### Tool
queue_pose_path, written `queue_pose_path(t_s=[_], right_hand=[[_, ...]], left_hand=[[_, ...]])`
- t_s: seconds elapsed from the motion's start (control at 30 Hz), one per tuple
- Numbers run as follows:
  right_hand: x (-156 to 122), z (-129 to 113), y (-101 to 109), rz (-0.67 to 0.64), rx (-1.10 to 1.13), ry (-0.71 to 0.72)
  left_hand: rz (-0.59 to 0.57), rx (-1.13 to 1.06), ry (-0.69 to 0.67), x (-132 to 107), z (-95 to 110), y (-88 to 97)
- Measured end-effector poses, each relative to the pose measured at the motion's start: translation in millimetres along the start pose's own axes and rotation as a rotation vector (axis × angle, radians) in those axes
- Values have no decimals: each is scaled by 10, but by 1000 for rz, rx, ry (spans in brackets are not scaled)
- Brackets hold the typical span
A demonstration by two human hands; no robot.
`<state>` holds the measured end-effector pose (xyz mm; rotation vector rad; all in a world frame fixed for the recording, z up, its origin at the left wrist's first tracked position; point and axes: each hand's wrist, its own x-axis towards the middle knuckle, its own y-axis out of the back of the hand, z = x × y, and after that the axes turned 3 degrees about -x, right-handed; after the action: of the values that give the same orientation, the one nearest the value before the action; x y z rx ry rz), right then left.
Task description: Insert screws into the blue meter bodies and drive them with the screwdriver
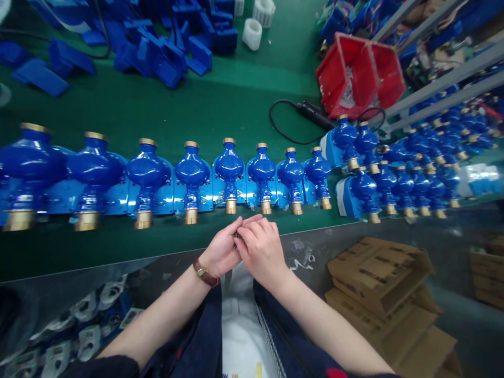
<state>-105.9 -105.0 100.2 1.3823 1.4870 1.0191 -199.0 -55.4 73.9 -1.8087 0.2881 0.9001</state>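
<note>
My left hand, with a watch on its wrist, is turned palm up and cupped just in front of the green bench. A few small dark metallic pieces show in its palm, too small to name. Over that palm lies my right hand, fingers bent and closed together at the pieces; what its fingertips pinch is hidden. Just beyond both hands stands a row of blue valve-like bodies with brass ends, each on a light blue base. Neither hand appears to touch them.
A red bin with small clear parts stands at the back right beside a black corded tool. Blue brackets and white plastic rings lie at the back. More blue bodies stand right. Cardboard boxes are stacked below.
</note>
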Motion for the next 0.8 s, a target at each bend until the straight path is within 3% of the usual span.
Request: queue_pose_path(t_s=[0.17, 0.3, 0.43, 0.53, 0.67, 0.8], right_hand=[[2, 19, 33, -34, -26, 43], [51, 93, 78, 129, -67, 156], [272, 362, 10, 288, -27, -39], [444, 563, -136, 227, -100, -78], [504, 602, -268, 105, -160, -70], [447, 642, -200, 148, -156, -87]], left_hand=[[47, -78, -32, -37, -63, -75], [22, -159, -27, -10, -60, -34], [5, -140, -66, 26, -42, 83], [6, -114, -76, 17, -28, 155], [54, -119, -79, -22, 8, 203], [54, -130, -84, -56, 37, 219]])
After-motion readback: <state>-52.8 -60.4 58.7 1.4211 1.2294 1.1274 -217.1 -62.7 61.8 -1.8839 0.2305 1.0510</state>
